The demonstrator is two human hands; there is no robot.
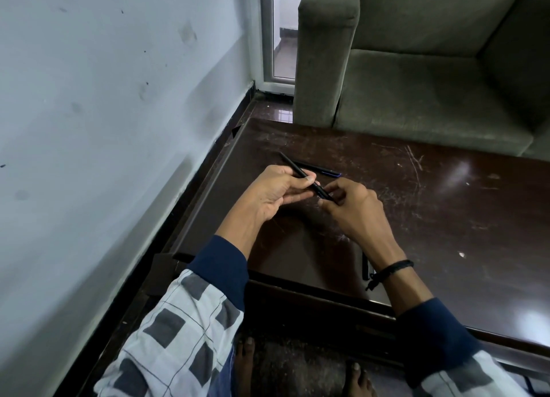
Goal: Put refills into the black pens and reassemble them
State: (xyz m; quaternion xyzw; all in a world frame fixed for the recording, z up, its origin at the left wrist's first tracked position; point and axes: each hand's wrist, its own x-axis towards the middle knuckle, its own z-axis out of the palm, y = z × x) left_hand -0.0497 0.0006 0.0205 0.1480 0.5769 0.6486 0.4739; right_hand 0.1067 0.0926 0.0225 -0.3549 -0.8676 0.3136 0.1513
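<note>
A black pen [293, 166] is held slantwise above the dark wooden table [446, 218]. My left hand [275, 193] grips its barrel between thumb and fingers, the far end sticking out up and to the left. My right hand [354, 207] pinches the pen's near end at the fingertips. Behind the hands a second black pen [320, 168] with a blue end lies flat on the table. Another black pen piece [365, 267] lies near the table's front edge, partly hidden by my right wrist.
A grey-green sofa [431, 69] stands right behind the table. A pale wall [104, 114] runs along the left side, close to the table's left edge. My bare feet [300, 370] show on the floor under the front edge.
</note>
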